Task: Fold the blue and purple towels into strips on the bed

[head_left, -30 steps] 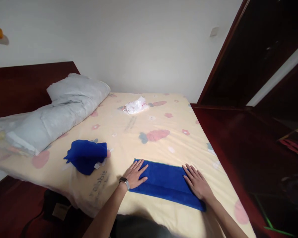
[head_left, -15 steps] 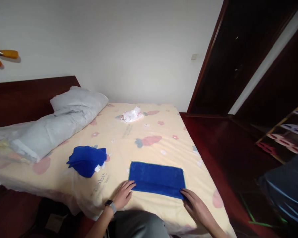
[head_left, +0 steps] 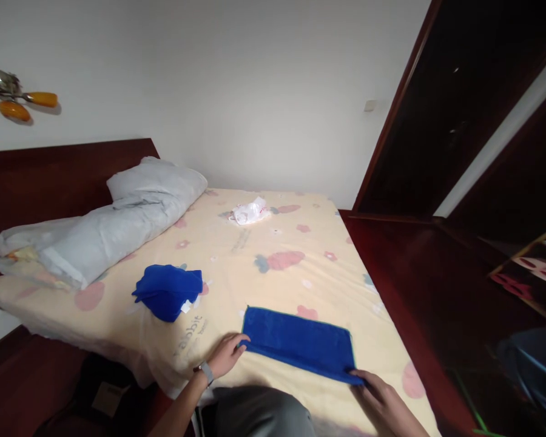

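Note:
A blue towel (head_left: 299,341) lies folded into a long rectangle near the bed's front edge, slightly slanted. My left hand (head_left: 227,354), with a watch on its wrist, pinches the towel's near left corner. At the opposite end, my right hand (head_left: 378,391) grips the near right corner, thumb and fingers closed on the fabric. The near edge looks slightly rolled up between both hands. Left of it, a second blue towel (head_left: 167,291) sits crumpled on the bed, a white tag showing at its lower right.
The bed (head_left: 227,273) has a cream sheet with strawberry prints. A grey-white rolled quilt (head_left: 131,221) rests by the dark headboard (head_left: 64,176). Toward the wall lies a white plastic bag (head_left: 250,211). A shoe rack (head_left: 528,273) stands on the right, across the dark red floor (head_left: 391,255).
Both hands have closed on the towel's near corners. The towel has shifted right and toward me and now slants, its right end nearer. The view has turned slightly left.

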The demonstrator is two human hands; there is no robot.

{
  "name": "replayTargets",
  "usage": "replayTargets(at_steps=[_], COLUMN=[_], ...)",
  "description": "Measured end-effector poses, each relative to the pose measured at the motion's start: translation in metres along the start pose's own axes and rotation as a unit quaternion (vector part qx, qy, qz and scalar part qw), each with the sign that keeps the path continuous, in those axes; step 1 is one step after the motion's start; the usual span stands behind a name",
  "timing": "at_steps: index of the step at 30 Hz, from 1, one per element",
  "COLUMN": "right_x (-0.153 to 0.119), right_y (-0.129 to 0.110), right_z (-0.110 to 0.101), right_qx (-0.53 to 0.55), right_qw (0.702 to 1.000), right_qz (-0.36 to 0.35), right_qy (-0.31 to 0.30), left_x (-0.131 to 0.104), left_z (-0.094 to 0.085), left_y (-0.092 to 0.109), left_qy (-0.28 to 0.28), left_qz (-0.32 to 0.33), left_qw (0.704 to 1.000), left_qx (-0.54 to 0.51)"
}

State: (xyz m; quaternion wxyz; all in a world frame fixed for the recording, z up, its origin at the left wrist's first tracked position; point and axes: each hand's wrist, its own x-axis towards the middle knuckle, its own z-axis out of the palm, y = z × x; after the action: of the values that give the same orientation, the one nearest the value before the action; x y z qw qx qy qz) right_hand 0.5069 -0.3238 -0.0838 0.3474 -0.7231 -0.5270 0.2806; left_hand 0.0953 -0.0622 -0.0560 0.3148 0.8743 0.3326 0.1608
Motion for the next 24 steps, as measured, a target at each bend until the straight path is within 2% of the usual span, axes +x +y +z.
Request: replayTargets(at_steps=[3, 5, 8, 11, 14, 16, 17, 20, 22, 24], right_x=[0.007, 0.015, 0.026, 0.028, 0.026, 0.027, 0.028, 0.036, 0.041, 0.045], right_y=[-0.001, -0.004, -0.008, -0.011, -0.019, -0.031, -0.039, -0.064, -0.072, -0.070], right_z=[0.007, 0.011, 0.014, 0.015, 0.021, 0.032, 0.040, 0.069, 0.085, 0.092], right_qx=[0.041, 0.043, 0.013, -0.037, -0.166, -0.242, -0.262, -0.288, -0.305, -0.320], right_qw=[0.998, 0.995, 0.993, 0.990, 0.967, 0.938, 0.929, 0.917, 0.905, 0.897], right_qz=[0.041, 0.067, 0.094, 0.095, 0.036, -0.034, -0.076, -0.214, -0.272, -0.286], right_qy=[0.036, 0.059, 0.076, 0.094, 0.188, 0.245, 0.249, 0.175, 0.123, 0.106], left_x=[0.004, 0.009, 0.014, 0.014, 0.011, 0.013, 0.016, 0.028, 0.036, 0.040], left_z=[0.015, 0.024, 0.030, 0.027, 0.027, 0.033, 0.037, 0.054, 0.062, 0.065], left_y=[-0.012, -0.016, -0.015, -0.007, 0.009, 0.024, 0.033, 0.052, 0.056, 0.052], left_qy=[0.064, 0.111, 0.153, 0.178, 0.191, 0.155, 0.123, 0.017, -0.030, -0.056], left_qz=[-0.076, -0.094, -0.064, -0.012, 0.031, 0.089, 0.128, 0.226, 0.242, 0.234], left_qw=[0.992, 0.985, 0.984, 0.983, 0.969, 0.963, 0.960, 0.944, 0.941, 0.944], left_qx=[-0.073, -0.093, -0.058, 0.046, 0.155, 0.203, 0.218, 0.238, 0.235, 0.227])
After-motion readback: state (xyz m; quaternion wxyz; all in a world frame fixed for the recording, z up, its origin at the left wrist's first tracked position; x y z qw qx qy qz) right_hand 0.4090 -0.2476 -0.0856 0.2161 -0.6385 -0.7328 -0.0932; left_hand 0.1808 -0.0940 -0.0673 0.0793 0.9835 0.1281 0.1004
